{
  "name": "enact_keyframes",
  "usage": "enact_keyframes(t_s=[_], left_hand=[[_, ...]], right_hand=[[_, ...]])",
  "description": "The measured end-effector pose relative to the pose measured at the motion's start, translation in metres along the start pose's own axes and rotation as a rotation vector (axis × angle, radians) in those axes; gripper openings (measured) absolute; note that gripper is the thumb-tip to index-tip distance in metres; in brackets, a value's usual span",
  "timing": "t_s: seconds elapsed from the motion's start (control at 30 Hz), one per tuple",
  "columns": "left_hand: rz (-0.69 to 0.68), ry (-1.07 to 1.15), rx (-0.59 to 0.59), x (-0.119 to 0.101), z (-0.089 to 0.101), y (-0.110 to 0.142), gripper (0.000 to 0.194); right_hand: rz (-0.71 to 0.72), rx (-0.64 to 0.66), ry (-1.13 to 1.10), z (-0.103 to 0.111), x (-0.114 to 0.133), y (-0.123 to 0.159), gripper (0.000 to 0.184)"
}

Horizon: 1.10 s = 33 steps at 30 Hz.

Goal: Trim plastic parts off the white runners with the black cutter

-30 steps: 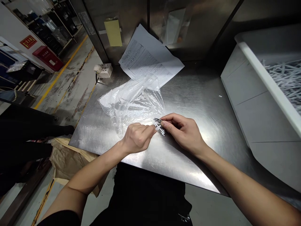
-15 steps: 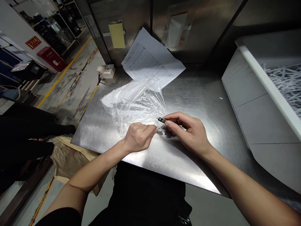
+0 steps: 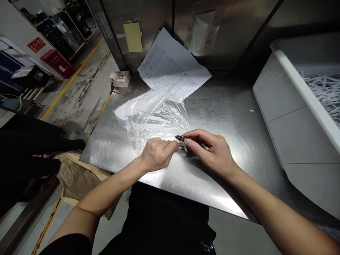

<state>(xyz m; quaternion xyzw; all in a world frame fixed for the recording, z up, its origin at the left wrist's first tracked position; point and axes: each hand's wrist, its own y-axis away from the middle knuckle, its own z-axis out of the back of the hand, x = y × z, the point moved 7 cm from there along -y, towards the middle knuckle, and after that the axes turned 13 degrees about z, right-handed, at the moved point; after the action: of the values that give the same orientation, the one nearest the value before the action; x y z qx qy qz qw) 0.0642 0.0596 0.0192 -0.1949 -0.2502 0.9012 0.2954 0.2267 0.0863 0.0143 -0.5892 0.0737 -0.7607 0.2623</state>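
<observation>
My right hand pinches a small dark metal tool that looks like a nail clipper, its tip pointing left. Closed in a fist, my left hand holds small white plastic pieces between thumb and forefinger. Their thin ends stick out to the right, just below the clipper. The clipper's jaws are at or very near these pieces; contact cannot be made out. A crumpled clear plastic bag lies just beyond both hands.
The steel table carries printed sheets and a white power socket. At right, a big white bin holds many thin white strips. Brown paper hangs by the left edge. A person in dark clothing is at far left.
My right hand has shifted slightly left and down, bringing the clipper closer to the white pieces. My left hand stays almost in place.
</observation>
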Motion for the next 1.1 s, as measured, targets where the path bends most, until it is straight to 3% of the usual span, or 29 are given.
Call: enact_keyframes(t_s=[0.23,0.47,0.73,0.9,1.1], left_hand=[[-0.004,-0.034,0.016,-0.001,-0.001,-0.001,0.028],[0.004,-0.029,0.063,-0.001,-0.004,0.0,0.02],[0.155,0.077,-0.061,0.016,0.012,-0.003,0.024],[0.263,0.223,-0.052,0.022,0.021,-0.006,0.023],[0.223,0.2,-0.096,0.02,0.021,-0.006,0.023]], right_hand=[[-0.125,-0.077,-0.118,-0.005,-0.012,0.003,0.019],[-0.235,-0.068,-0.199,-0.003,-0.025,0.001,0.03],[-0.175,-0.143,-0.219,0.013,-0.019,-0.005,0.027],[-0.112,-0.093,-0.213,0.009,-0.013,-0.004,0.024],[-0.05,-0.06,-0.107,0.009,-0.007,-0.004,0.02]])
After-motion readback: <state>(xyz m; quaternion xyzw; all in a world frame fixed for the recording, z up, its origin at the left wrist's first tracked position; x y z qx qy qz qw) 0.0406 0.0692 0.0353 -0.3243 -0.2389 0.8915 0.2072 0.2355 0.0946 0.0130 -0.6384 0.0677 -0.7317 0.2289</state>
